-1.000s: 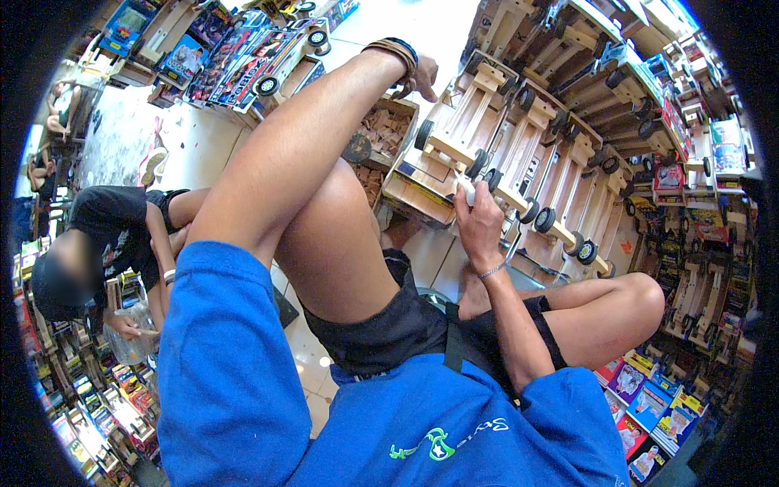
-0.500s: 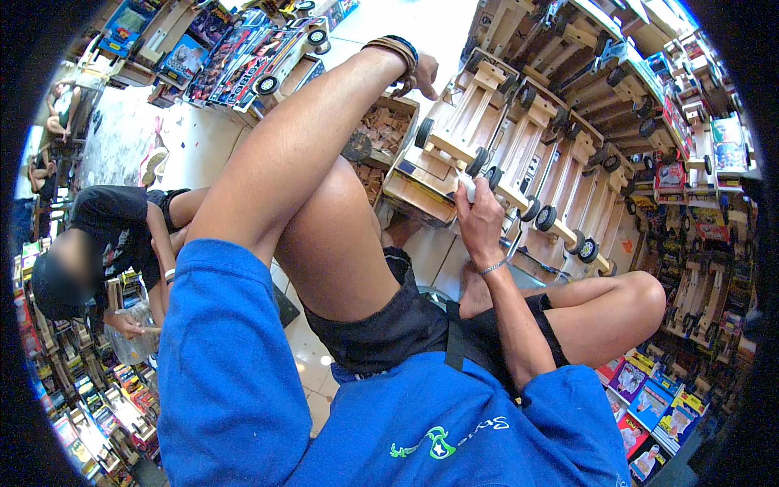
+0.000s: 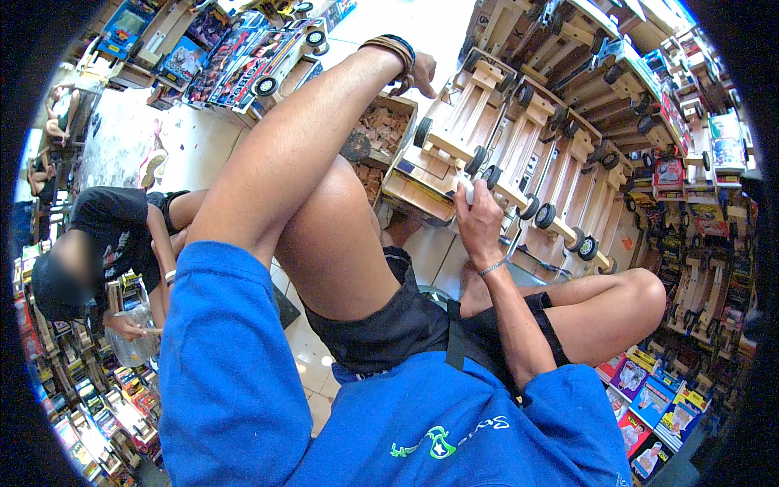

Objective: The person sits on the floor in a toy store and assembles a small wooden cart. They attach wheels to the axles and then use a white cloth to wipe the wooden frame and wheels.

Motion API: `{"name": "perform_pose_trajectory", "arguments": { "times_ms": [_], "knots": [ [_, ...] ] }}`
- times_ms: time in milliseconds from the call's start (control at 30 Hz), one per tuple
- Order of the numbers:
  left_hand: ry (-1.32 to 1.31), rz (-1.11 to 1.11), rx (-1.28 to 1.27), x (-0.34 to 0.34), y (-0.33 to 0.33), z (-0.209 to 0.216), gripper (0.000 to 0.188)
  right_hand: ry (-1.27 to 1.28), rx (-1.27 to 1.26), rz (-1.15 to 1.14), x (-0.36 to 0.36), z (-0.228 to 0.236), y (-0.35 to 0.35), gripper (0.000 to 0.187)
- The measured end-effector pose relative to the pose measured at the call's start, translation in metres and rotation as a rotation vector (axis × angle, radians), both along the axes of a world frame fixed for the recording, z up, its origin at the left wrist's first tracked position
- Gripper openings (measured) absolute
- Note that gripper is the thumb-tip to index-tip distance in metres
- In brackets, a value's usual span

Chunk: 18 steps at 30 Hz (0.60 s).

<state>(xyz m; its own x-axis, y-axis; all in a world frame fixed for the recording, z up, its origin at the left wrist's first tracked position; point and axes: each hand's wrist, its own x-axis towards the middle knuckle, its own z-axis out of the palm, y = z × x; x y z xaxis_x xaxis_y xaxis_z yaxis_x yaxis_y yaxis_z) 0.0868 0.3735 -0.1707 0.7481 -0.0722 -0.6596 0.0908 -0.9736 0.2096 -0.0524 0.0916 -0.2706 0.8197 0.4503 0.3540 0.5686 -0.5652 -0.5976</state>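
Note:
My right hand is closed around a small white bottle-like thing, most of it hidden in the fingers. Its tip is beside a black wheel at the near end of an upturned wooden toy truck, whose pale axle blocks and rails face up. More upturned wooden trucks stand in a row to the right of it. Across my raised knee, my left arm reaches far forward. My left hand hangs beside the far left edge of the first truck, fingers loosely extended and apparently holding nothing.
A wooden box of wood scraps stands left of the trucks. Stacked wooden trucks rise behind them. At left a person in black sits bent over, holding a stick-like thing. A large printed toy truck stands at the far left.
My right hand and the white bottle-like thing have shifted very slightly along the wheel end. My left hand has drawn back a touch to the left.

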Motion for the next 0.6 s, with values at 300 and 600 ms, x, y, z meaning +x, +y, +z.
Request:
{"name": "perform_pose_trajectory", "arguments": {
  "times_ms": [300,600],
  "knots": [
    [-0.021,-0.022,-0.008,-0.001,0.003,0.001,0.075,-0.022,0.005,0.007,-0.003,0.001,0.001,0.018],
    [-0.186,0.131,-0.140,-0.010,0.018,0.029,0.078,-0.015,0.010,0.005,0.001,-0.001,0.004,0.019]
  ]
}}
